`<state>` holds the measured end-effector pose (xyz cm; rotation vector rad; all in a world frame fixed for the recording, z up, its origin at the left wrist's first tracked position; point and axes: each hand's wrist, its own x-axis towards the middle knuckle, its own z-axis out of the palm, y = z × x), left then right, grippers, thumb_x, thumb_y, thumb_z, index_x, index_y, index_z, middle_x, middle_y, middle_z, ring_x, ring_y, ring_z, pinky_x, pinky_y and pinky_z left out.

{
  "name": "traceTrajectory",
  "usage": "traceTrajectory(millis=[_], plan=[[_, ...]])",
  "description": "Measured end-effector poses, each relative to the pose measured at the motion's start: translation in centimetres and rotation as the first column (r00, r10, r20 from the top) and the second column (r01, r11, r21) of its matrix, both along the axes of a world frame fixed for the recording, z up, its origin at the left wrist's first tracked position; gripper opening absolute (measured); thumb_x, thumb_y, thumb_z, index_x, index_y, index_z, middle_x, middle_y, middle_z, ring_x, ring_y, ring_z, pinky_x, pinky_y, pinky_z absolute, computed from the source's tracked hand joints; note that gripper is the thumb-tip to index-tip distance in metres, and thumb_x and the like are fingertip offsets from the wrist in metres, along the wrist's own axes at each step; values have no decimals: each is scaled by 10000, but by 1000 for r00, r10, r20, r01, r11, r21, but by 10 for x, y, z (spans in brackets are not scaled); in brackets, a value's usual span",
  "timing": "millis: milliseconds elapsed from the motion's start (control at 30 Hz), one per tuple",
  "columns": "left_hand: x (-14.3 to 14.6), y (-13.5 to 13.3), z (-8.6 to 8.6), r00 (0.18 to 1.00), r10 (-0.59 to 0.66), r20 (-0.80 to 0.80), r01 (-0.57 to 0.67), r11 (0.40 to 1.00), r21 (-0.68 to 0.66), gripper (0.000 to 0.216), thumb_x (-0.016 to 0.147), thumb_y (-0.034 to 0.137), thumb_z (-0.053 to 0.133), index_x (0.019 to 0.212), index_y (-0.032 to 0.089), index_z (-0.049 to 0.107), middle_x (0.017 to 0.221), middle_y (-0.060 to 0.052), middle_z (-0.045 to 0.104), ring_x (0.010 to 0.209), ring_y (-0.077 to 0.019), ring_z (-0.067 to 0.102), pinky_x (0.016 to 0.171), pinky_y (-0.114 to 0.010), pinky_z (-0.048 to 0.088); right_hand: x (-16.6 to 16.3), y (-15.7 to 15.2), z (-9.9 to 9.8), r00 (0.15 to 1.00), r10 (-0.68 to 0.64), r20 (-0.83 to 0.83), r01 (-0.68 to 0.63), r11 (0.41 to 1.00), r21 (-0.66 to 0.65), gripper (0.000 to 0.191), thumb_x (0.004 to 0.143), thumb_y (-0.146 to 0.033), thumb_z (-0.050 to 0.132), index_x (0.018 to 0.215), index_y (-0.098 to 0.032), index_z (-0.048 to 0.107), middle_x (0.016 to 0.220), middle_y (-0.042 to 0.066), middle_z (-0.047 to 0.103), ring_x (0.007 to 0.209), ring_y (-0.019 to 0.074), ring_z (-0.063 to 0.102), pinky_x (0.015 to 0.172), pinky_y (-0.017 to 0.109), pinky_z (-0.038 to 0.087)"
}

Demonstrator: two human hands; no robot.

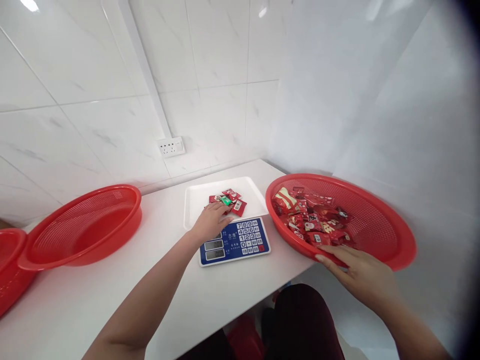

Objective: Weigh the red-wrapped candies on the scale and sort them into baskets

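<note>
My left hand reaches over the near edge of a white weighing tray. Its fingers are stretched out and touch a small pile of red snack packets, with one green packet among them; the fingertips are partly hidden. Below the wrist lies the blue keypad and display panel of the digital scale. On the right, my right hand grips the near rim of a red plastic basket, thumb outside and fingers over the rim. Many red wrapped packets lie inside, mostly at its left side.
Another red perforated basket stands on the left of the white table, with part of a further red basket beside it. A tiled wall with a socket closes off the back. My knee is below the table edge.
</note>
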<state>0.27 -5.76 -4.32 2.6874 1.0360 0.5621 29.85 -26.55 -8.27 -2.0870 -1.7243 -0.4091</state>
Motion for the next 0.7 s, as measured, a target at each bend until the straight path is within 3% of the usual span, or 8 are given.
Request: traceTrajectory(millis=[100,200,300,367,433,533,600,700], plan=[[-3,-7,5,1000,15,-6,-15,1000,3,259,888,361,445,945,205,644,980,-41,675,989,-202,585,864,-349,463,0,0,0,1000,-2,6,2,1000,-7,405,842,-562,406,929,-317,717,874,16,728,848,253,675,641,362,554],[-4,-7,11,999,50,-18,-49,999,16,260,890,380,433,936,227,639,951,-20,674,928,-182,603,780,-301,488,0,0,0,1000,1,14,-1,1000,-5,409,842,-561,408,939,-309,715,874,12,729,843,249,675,627,351,552],[-12,2,19,992,119,-32,-117,992,45,267,888,394,432,1010,246,618,1048,-9,656,1010,-170,580,839,-276,472,1,0,0,1000,8,17,-8,1000,0,404,837,-560,423,937,-299,714,873,2,729,828,240,676,608,336,549],[-31,11,28,973,230,-29,-227,971,80,311,893,399,413,1104,242,578,1179,-25,607,1124,-181,523,947,-299,416,1,0,-2,1000,15,23,-15,1000,7,390,838,-550,432,939,-299,712,873,-4,729,829,233,676,613,329,549],[-63,20,38,914,404,-23,-400,910,114,391,895,398,392,1222,213,499,1313,-77,514,1238,-231,428,1025,-370,341,3,0,-4,999,22,35,-22,1000,16,393,837,-551,429,941,-299,712,872,-6,729,812,225,678,603,321,547],[-123,25,48,731,680,-60,-671,732,115,525,876,391,394,1322,115,385,1372,-215,415,1300,-390,312,1005,-564,272,6,1,-8,998,36,57,-38,999,35,430,834,-574,411,935,-289,717,867,-2,730,778,218,681,575,305,542],[-157,21,48,603,786,-141,-787,614,56,583,855,416,406,1302,41,391,1216,-291,525,1163,-473,443,855,-633,358,8,2,-11,997,44,65,-47,998,43,449,834,-584,401,937,-284,718,870,1,730,784,217,681,574,300,542],[-186,9,39,529,816,-234,-841,542,-12,617,848,480,380,1303,63,392,1124,-266,591,997,-454,562,701,-561,451,12,3,-17,997,59,51,-61,997,42,451,826,-587,409,955,-282,716,890,5,729,795,222,681,588,307,545]])
